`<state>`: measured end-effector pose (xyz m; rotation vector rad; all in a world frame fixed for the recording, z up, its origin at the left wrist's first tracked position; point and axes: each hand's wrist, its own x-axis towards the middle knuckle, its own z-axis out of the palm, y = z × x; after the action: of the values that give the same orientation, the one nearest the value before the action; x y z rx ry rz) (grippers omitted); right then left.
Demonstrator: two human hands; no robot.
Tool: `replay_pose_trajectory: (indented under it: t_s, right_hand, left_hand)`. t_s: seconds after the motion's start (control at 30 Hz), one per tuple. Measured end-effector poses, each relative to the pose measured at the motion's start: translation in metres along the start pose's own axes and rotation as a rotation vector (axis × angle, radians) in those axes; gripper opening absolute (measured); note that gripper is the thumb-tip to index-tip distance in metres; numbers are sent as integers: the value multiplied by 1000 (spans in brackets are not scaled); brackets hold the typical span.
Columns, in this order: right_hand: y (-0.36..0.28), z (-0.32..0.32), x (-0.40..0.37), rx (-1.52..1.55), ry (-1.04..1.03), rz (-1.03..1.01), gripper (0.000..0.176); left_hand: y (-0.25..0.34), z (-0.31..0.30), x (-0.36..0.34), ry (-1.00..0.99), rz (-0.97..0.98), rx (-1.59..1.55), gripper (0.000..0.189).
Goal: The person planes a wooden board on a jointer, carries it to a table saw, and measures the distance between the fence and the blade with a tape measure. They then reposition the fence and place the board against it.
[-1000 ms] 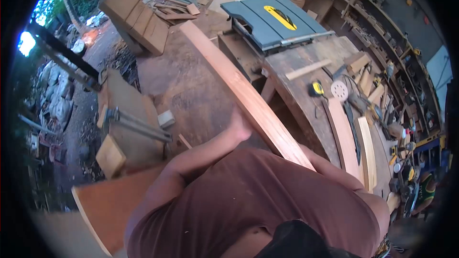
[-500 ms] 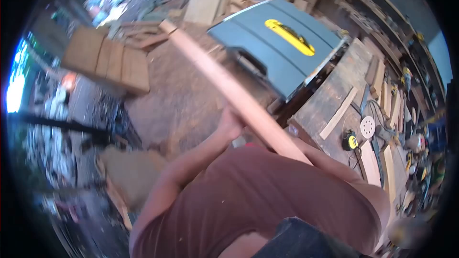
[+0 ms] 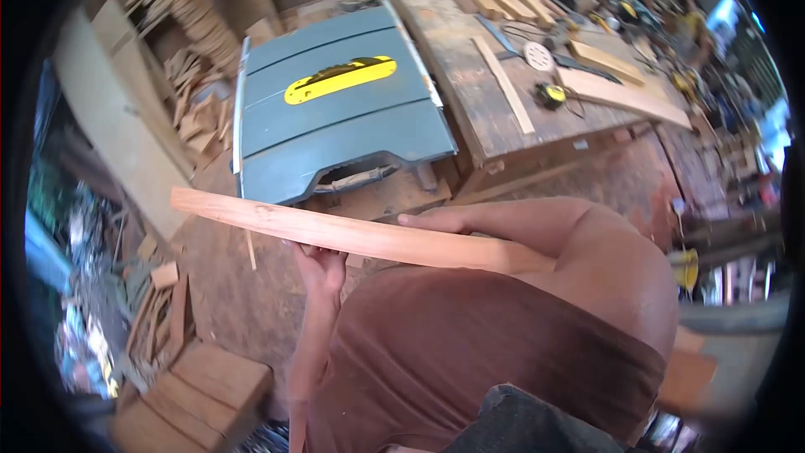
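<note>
A long reddish wooden board [image 3: 335, 233] lies across the front of my body, its free end to the left. My left hand [image 3: 319, 262] holds it from below, fingers curled against its underside. My right hand [image 3: 432, 220] is on the board's far edge, nearer my right forearm; a fingertip or thumb shows, and the board hides the rest. Just beyond the board stands a table saw [image 3: 335, 130] with a grey-blue top. Its blade rises through a yellow insert [image 3: 340, 81].
A wooden workbench [image 3: 470, 109] right of the saw carries a tape measure [image 3: 550, 96], a sanding disc [image 3: 537, 55], a thin strip [image 3: 506, 88] and several boards. Tall panels [image 3: 117, 117] lean at left. A wooden block [image 3: 193, 403] sits at lower left, near scrap wood [image 3: 159, 310].
My view has turned right, so the saw and bench appear further left. The board has gone from a steep diagonal to nearly level across the view, still held in both hands.
</note>
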<state>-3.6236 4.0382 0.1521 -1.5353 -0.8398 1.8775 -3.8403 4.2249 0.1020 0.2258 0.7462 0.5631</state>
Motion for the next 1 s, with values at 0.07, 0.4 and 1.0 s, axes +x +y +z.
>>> replay_pose_trajectory:
  t_s: [0.07, 0.4, 1.0]
  right_hand:
    - [-4, 34, -7, 84, 62, 1, 75]
    - [15, 95, 10, 499, 214, -116, 66]
    - [-70, 55, 202, 472, 457, -206, 73]
  left_hand:
    - [17, -6, 11, -38, -59, 18, 103]
    - [54, 22, 33, -236, -275, 272, 95]
    - [214, 81, 152, -1019, 1269, 1811, 53]
